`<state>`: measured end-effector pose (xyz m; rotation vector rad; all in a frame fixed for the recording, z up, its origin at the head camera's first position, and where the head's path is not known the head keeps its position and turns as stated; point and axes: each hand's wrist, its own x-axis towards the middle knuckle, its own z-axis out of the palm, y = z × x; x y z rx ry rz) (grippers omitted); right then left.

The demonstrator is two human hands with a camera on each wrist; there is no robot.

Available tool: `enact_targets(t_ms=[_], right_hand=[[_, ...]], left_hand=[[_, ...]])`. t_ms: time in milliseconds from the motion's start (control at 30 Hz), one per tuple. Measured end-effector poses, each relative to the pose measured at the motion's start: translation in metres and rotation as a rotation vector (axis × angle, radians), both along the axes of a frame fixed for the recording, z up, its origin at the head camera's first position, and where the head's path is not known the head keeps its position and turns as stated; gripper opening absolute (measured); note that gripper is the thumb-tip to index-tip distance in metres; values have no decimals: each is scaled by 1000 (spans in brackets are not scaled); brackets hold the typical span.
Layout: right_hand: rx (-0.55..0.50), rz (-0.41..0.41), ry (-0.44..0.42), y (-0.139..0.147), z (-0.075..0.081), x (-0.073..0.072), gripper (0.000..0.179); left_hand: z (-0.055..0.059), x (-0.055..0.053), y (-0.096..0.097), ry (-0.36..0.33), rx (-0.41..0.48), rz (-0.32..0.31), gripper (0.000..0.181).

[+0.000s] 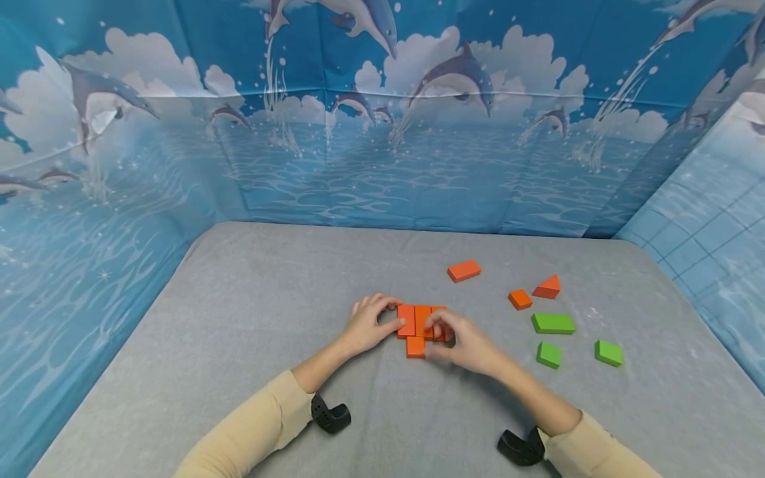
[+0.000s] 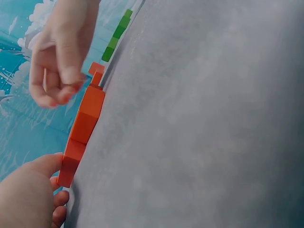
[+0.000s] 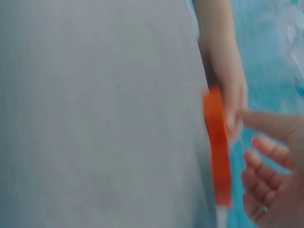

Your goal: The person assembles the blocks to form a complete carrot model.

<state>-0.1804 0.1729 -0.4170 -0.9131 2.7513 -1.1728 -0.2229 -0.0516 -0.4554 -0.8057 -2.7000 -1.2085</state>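
Note:
Several orange blocks lie against each other mid-table: a left block (image 1: pixel 406 320), a middle block (image 1: pixel 422 317), one partly hidden by the right hand, and a small block (image 1: pixel 415 347) in front. My left hand (image 1: pixel 370 324) holds the left block at its left end, thumb and index finger touching it. In the left wrist view this thumb lies against the orange block (image 2: pixel 71 159). My right hand (image 1: pixel 469 342) is over the group's right end, fingers bent and apart from the thumb. The right wrist view is blurred; there the right hand (image 3: pixel 273 171) appears beside the orange blocks (image 3: pixel 219 152), nothing in its fingers.
To the right lie an orange block (image 1: pixel 463 271), a small orange block (image 1: pixel 520 299) and an orange triangular block (image 1: pixel 548 287). Near them are a long green block (image 1: pixel 552 324) and two smaller green blocks (image 1: pixel 548 355). Dolphin-print cloth (image 1: pixel 382 172) hangs around the grey table (image 1: pixel 287 279).

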Motion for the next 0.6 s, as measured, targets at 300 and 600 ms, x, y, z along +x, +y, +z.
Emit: enact_targets(t_ms=[300,600], right_hand=[[-35,-195,132,71,26,-27,25],[125,-276,132,137,16,-45,30]], left_hand=[[0,-1,-1,9,4,-5,35],[0,-2,-1,-12,-7,-16,36]])
